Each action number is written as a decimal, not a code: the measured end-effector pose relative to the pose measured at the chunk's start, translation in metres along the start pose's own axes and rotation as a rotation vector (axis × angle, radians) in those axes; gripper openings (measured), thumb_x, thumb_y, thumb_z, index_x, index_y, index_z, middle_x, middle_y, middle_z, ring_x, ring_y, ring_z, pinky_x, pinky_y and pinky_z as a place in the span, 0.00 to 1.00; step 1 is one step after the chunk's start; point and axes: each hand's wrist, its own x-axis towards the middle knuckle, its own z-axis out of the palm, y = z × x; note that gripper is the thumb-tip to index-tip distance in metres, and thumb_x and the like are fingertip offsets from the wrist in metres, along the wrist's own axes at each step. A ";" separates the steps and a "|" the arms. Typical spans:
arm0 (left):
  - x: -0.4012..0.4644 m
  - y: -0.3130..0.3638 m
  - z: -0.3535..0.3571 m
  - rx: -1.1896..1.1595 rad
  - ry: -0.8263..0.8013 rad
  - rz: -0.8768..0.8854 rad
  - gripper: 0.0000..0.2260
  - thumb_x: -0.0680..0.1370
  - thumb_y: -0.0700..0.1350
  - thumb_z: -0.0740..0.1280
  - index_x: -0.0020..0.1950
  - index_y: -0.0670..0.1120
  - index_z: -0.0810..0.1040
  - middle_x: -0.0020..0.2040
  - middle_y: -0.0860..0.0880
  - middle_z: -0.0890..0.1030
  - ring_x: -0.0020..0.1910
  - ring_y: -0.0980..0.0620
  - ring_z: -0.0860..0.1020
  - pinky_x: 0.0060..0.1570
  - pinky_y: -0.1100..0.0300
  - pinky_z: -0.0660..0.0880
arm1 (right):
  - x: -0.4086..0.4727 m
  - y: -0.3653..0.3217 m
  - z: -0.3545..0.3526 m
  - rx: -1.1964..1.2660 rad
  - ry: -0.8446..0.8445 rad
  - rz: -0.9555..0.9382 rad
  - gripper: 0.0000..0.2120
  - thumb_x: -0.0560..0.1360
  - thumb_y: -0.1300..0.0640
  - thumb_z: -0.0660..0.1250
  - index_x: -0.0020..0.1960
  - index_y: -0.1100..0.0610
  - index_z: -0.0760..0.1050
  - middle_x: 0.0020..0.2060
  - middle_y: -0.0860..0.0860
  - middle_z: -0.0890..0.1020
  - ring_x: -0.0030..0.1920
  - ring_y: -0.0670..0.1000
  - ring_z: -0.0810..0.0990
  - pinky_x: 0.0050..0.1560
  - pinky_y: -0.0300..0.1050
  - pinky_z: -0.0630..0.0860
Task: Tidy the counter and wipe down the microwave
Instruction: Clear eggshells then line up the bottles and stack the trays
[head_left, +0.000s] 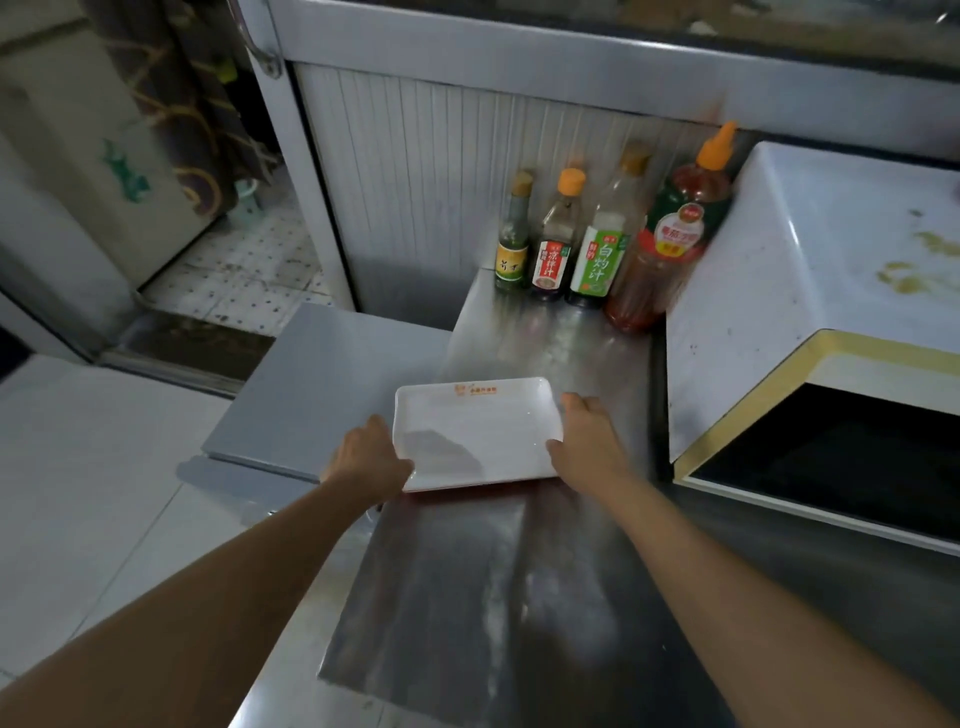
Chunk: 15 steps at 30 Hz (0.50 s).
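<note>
Stainless steel counter, dull and streaked, carries a white rectangular tray that lies flat near its left edge, with a red edge showing beneath the tray's near side. The left hand grips the tray's near-left corner, fingers curled under the rim and thumb on top. The right hand holds the tray's right side, thumb over the rim and fingers wrapped along the edge. Left of the tray, a grey flat lid or panel sits lower than the counter surface, over white floor tiles.

Right of the tray, well apart from it, stands the white microwave; its top is stained with yellowish smears and its dark door faces the near right. Beyond the tray, against the ribbed cabinet shutter, four bottles stand upright in a row: a small green bottle, a dark sauce bottle with a red label, a bottle with a green label, and a large red sauce bottle touching the microwave's side. Bare steel lies between the tray and the bottles.
</note>
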 end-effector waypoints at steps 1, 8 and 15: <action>-0.004 0.004 -0.006 0.018 0.010 0.024 0.23 0.72 0.49 0.70 0.63 0.44 0.67 0.59 0.43 0.75 0.56 0.42 0.76 0.55 0.50 0.75 | -0.004 -0.003 -0.006 0.001 0.010 -0.002 0.23 0.73 0.62 0.65 0.66 0.59 0.64 0.62 0.57 0.69 0.63 0.57 0.68 0.58 0.50 0.72; -0.039 0.053 -0.060 0.065 0.056 0.319 0.21 0.74 0.50 0.69 0.63 0.45 0.68 0.62 0.43 0.74 0.58 0.43 0.74 0.56 0.52 0.73 | -0.047 -0.033 -0.071 -0.014 0.176 -0.048 0.26 0.74 0.58 0.66 0.69 0.61 0.62 0.67 0.59 0.67 0.66 0.58 0.67 0.62 0.49 0.69; -0.088 0.117 -0.099 0.025 0.052 0.610 0.23 0.74 0.49 0.68 0.66 0.46 0.68 0.63 0.45 0.75 0.60 0.45 0.74 0.57 0.53 0.74 | -0.100 -0.036 -0.136 -0.014 0.376 0.014 0.26 0.74 0.59 0.65 0.70 0.59 0.61 0.63 0.58 0.68 0.66 0.58 0.67 0.62 0.50 0.70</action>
